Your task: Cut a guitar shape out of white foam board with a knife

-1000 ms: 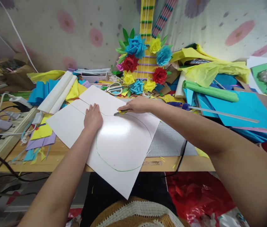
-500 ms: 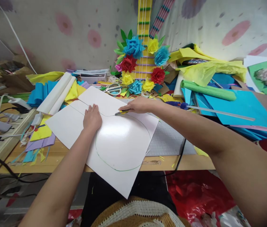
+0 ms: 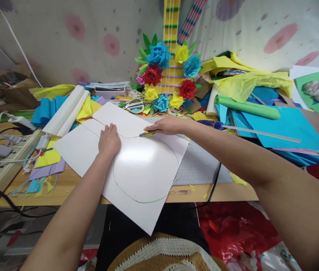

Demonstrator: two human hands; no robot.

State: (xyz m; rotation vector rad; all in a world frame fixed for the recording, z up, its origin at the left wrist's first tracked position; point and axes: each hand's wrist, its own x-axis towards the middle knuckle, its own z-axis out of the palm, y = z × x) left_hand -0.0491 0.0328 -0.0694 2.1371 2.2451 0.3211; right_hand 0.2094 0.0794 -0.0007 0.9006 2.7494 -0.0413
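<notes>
A large white board [image 3: 139, 177] lies slantwise on the table, its near corner jutting past the front edge. A curved outline is drawn on it, green along the near side. My right hand [image 3: 167, 125] is closed around a yellow and black utility knife [image 3: 150, 132], whose blade tip rests on the line near the board's upper middle. Flat on the board to the left, my left hand [image 3: 110, 139] presses down with fingers stretched out. A cut or dark line runs from the far left edge towards the knife.
A grey cutting mat [image 3: 201, 165] lies partly under the board. Behind stands a yellow paper guitar [image 3: 172, 81] with paper flowers. Scissors [image 3: 134, 105] lie beyond the board. A blue glue gun [image 3: 211, 124] and blue sheets [image 3: 289, 130] are at right; a power strip [image 3: 12, 165] is at left.
The knife has moved slightly right along the drawn line, with my right hand. My left hand stays in place on the board. The whole view has shifted a little.
</notes>
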